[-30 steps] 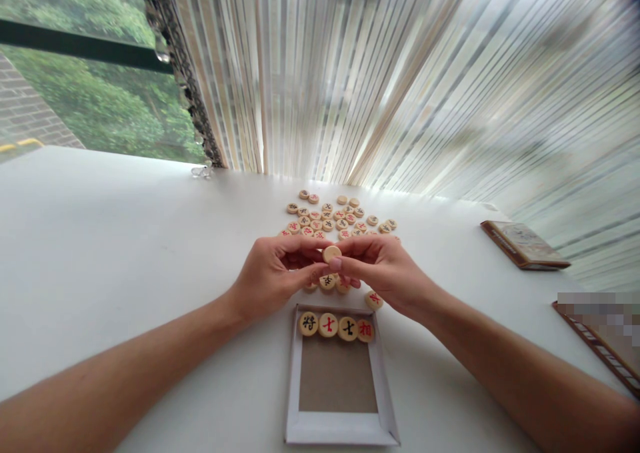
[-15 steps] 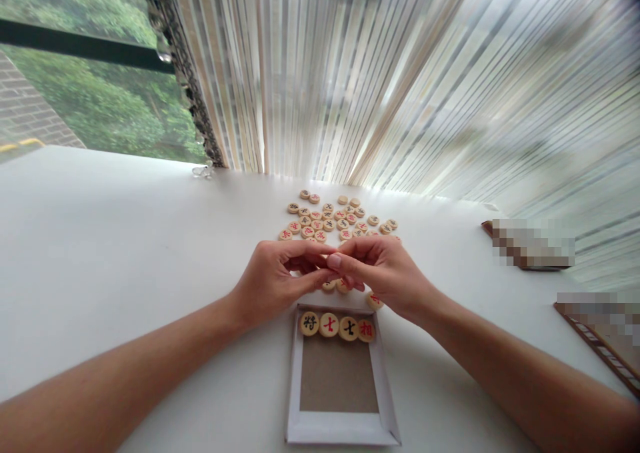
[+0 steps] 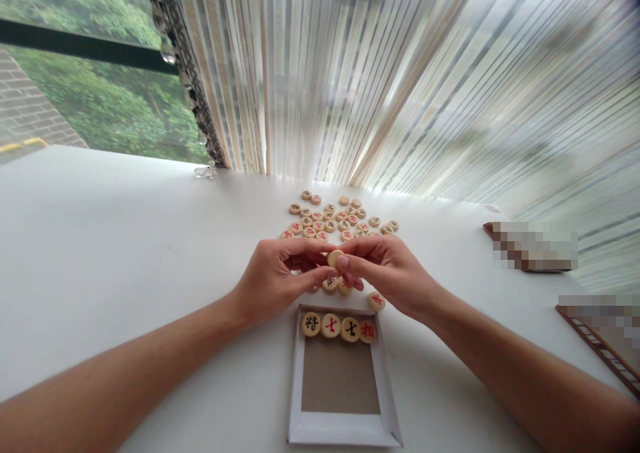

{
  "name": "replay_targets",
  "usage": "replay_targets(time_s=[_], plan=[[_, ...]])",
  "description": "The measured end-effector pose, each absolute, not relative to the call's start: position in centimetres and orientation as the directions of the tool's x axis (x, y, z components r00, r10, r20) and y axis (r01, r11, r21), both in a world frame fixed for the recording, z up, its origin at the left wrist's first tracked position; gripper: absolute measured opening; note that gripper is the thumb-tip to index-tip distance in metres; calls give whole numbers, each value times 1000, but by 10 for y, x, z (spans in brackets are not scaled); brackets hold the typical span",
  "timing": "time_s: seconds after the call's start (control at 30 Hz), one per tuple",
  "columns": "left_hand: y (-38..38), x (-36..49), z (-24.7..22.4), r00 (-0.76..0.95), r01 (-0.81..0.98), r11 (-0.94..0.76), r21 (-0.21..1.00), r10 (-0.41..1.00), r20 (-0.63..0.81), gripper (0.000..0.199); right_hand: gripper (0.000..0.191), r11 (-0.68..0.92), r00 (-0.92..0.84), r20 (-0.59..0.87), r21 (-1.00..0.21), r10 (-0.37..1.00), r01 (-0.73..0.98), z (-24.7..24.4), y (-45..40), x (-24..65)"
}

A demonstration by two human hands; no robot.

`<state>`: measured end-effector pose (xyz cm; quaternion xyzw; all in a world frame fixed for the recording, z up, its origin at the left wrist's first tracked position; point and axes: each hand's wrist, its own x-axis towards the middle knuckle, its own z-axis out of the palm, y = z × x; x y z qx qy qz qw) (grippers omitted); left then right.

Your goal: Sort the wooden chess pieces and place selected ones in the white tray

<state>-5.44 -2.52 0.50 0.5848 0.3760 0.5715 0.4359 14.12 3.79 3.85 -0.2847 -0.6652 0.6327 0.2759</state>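
Between the fingertips of my left hand (image 3: 280, 270) and my right hand (image 3: 387, 270) is a round wooden Chinese chess piece (image 3: 335, 259), its visible face plain. Both hands pinch it above the table, just beyond a shallow white box (image 3: 296, 373). Along the box's far end lies a row of pieces: a black-marked piece (image 3: 311, 324), a red one (image 3: 331, 326), another black one (image 3: 351, 329) and a red one (image 3: 368, 332) tilted at the right wall. A red-marked piece (image 3: 376, 300) rests outside the box's far right corner. Pieces under my hands are partly hidden.
Many loose chess pieces (image 3: 319, 226) spread over the white table (image 3: 150, 253) beyond my hands. A striped curtain (image 3: 320, 80) hangs along the far edge, beside a window (image 3: 100, 93). Two brown-edged objects (image 3: 525, 260), partly pixelated, stand at the right.
The piece between my fingertips has turned, so its plain round face now shows; before, it was hidden by my fingers. My hands stay in nearly the same place.
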Motion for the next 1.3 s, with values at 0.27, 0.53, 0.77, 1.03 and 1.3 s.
replay_targets(time_s=[0.27,0.53,0.77,1.03,1.3], plan=[[-25,-55,5,59,-48,-328,944,942,330,32,20,12,-700,2,-1000,714,10,34,41,143],[-25,-54,8,24,14,-355,935,935,355,29,23,52,-684,40,-999,728,-3,36,41,143],[-22,-56,3,-24,123,-447,886,891,453,13,29,233,-680,148,-972,718,35,38,40,145],[-25,-58,5,69,271,-627,731,770,634,10,28,364,-753,111,-914,648,178,58,38,152],[-27,-57,6,141,320,-649,690,753,643,9,18,437,-741,104,-857,664,272,64,32,159]])
